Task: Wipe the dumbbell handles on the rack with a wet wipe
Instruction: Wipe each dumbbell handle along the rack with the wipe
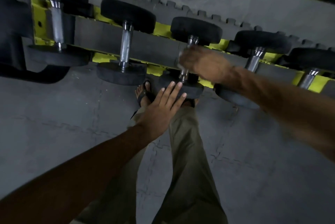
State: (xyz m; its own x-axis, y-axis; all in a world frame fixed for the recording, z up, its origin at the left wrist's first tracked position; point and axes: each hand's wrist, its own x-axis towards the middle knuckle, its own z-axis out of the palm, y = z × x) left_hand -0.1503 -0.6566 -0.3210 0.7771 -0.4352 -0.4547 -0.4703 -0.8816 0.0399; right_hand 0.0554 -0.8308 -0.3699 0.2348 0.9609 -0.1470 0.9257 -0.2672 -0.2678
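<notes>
Nearest the camera, a bare left forearm (76, 165) rises from seven o'clock toward the centre, ending in the left hand (161, 107). Its fingers are straight and spread, the fingertips (179, 84) resting flat on the near black head of the middle dumbbell (196, 28). Below it hang olive trouser legs (188, 169), and a foot in a dark sandal (145, 91) stands on the grey tiled floor mat (54, 118), just under the rack.

From three o'clock the right arm reaches in, motion-blurred. The right hand (204, 64) is curled round the chrome handle (193, 40) of that middle dumbbell, just above centre, with a pale wet wipe (181, 55) showing at its left edge against the metal. How much of the wipe lies inside the grip cannot be told.

The yellow rack (103, 57) runs from nine o'clock slanting down to three o'clock, with a grey rail between its edges. It carries further dumbbells: a large one at ten o'clock (56, 22), another at eleven o'clock (126, 46), and two more toward two o'clock (257, 55) and three o'clock (310, 77), each with knurled chrome handles.
</notes>
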